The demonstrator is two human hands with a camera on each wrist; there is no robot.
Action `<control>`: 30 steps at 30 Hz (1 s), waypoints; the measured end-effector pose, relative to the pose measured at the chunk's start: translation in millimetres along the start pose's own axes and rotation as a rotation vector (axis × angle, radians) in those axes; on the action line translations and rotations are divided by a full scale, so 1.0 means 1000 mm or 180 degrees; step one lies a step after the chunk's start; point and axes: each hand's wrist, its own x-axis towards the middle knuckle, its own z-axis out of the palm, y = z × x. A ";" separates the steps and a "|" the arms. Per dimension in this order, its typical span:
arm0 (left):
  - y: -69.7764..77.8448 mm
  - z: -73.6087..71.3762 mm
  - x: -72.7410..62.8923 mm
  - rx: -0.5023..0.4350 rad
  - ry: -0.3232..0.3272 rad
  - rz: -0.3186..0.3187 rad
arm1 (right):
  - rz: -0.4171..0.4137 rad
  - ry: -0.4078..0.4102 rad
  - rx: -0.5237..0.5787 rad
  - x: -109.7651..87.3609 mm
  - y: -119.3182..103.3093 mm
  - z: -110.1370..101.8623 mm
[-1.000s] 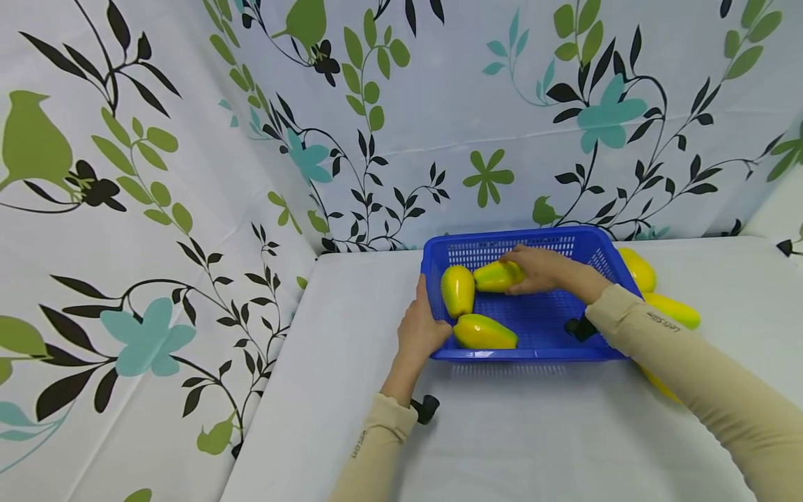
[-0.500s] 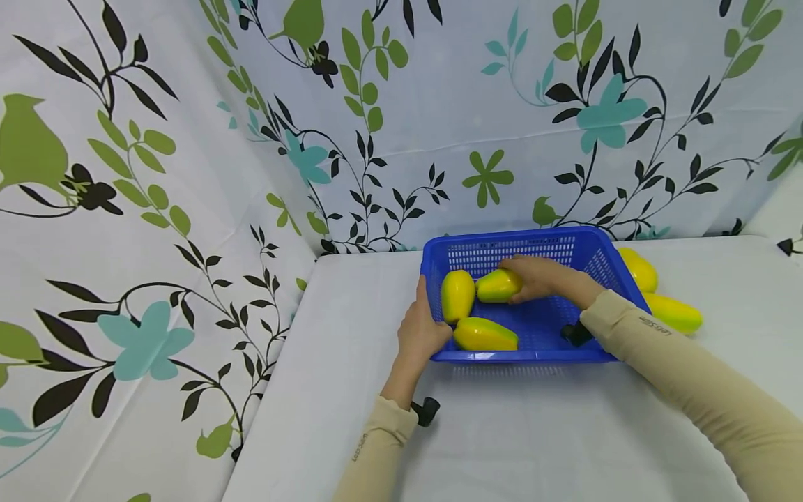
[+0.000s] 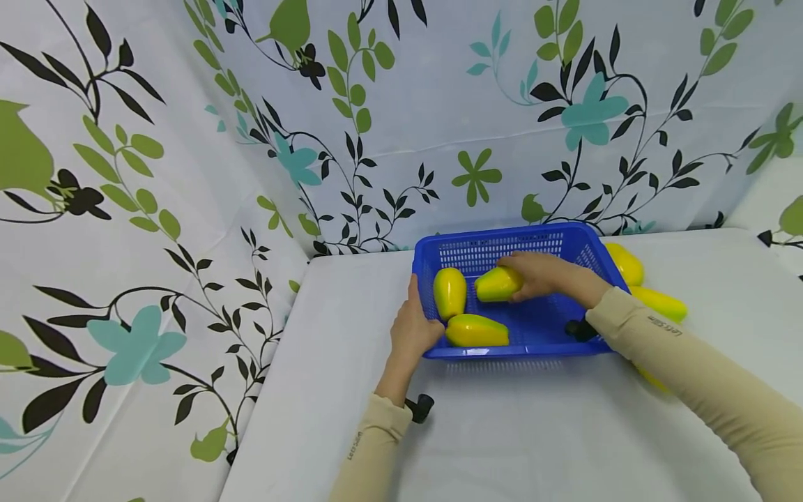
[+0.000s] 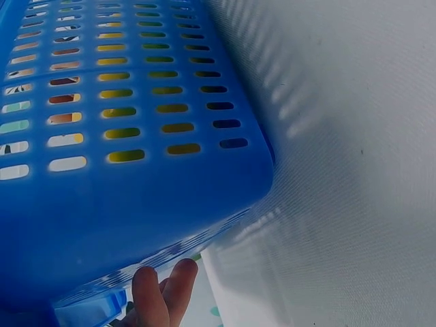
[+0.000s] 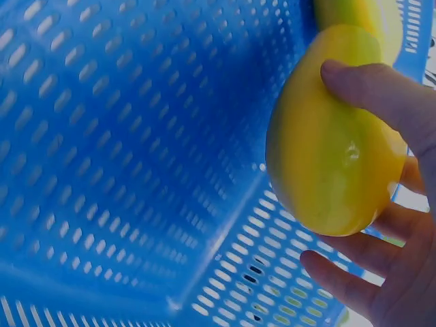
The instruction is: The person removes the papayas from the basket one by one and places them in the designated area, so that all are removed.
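In the head view a blue plastic basket point(image 3: 552, 324) stands on the white table. My left hand point(image 3: 412, 328) holds its left front corner, thumb over the rim and fingers along the outer left wall. In the left wrist view two fingertips point(image 4: 163, 289) show beside the basket wall. Inside the basket, my right hand point(image 3: 533, 274) grips a yellow-green papaya point(image 3: 497, 284); the right wrist view shows the thumb across its top and fingers at its far side. Left of it lies an upright-turned papaya point(image 3: 449, 293), and another papaya point(image 3: 477, 330) lies along the front wall.
Outside the basket's right side lie more yellow fruits, one at the back point(image 3: 625, 263) and one nearer point(image 3: 659, 303). Another yellow fruit point(image 3: 652, 378) is partly hidden under the right sleeve. A leaf-patterned cloth point(image 3: 376, 139) hangs behind and left of the table.
The right hand and its papaya have shifted slightly toward the front, and a gap now shows between it and the left papaya. The left hand keeps its place on the basket.
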 end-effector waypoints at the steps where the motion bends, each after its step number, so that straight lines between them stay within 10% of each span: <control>1: 0.000 0.000 0.000 0.0000 -0.0004 0.0005 | -0.0007 0.0020 -0.0005 -0.002 -0.001 -0.002; 30: 0.003 0.002 0.000 0.0009 0.0012 -0.0016 | 0.0206 0.0388 -0.0196 -0.054 0.023 -0.053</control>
